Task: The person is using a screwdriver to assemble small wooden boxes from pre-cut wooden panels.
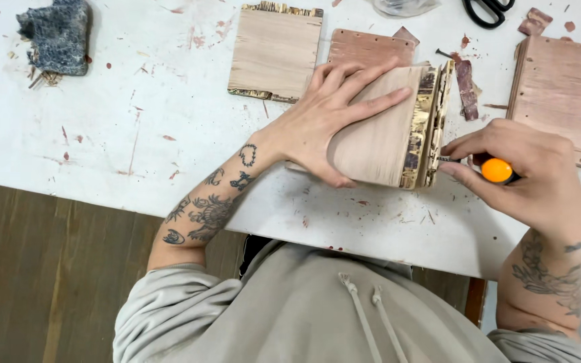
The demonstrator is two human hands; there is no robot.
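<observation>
**Prying at the edge of a plywood stack**

Near the tabletop's (pixel 68 148) front edge, the left hand (pixel 317 121) presses flat, fingers spread, on a stack of plywood pieces (pixel 384 131). The right hand (pixel 532 175) is closed around an orange-handled tool (pixel 497 170), its tip at the stack's rough right edge. The step looks like working that edge; next calls for steady downward hold. Farther back lie loose plywood squares (pixel 274 50), scissors (pixel 489 10) and a grey block (pixel 58 33).

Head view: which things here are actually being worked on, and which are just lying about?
In hand:
left hand pressing the stacked wooden block
right hand holding the orange-handled tool

Lying about:
flat board
right board
scissors
grey sponge
</observation>
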